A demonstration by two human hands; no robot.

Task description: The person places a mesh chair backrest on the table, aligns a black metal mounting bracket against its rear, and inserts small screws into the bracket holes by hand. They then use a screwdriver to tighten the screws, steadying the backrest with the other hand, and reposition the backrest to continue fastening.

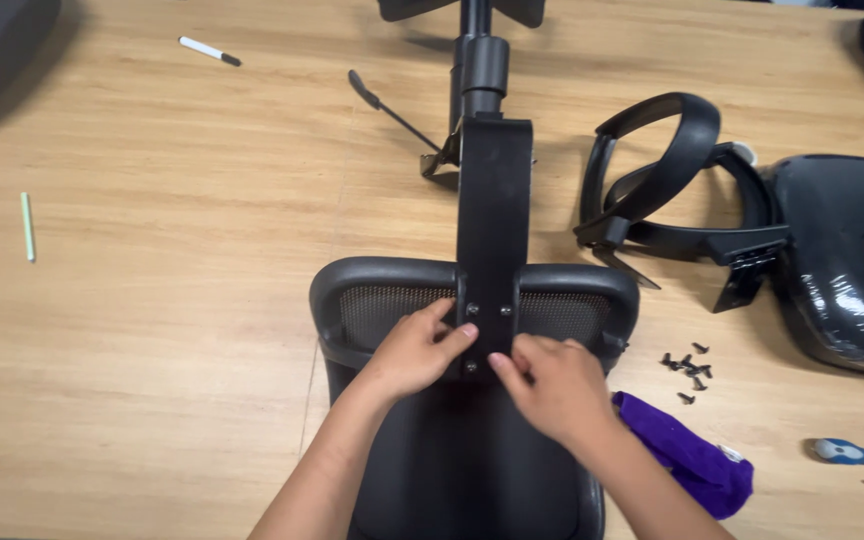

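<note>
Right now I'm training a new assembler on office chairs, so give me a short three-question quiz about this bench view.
1. True or false: both hands rest on the black bracket where it meets the mesh chair back.
2. Where does the pile of loose black screws lie?
A. Beside the white marker
B. Right of the chair back, above the purple cloth
C. On the wrapped seat cushion
3. Fill in: the blue-handled tool at the right edge is a ____.

Key
1. True: the left hand and right hand both touch it near its screws.
2. B: just above the purple cloth.
3. Screwdriver.
</note>
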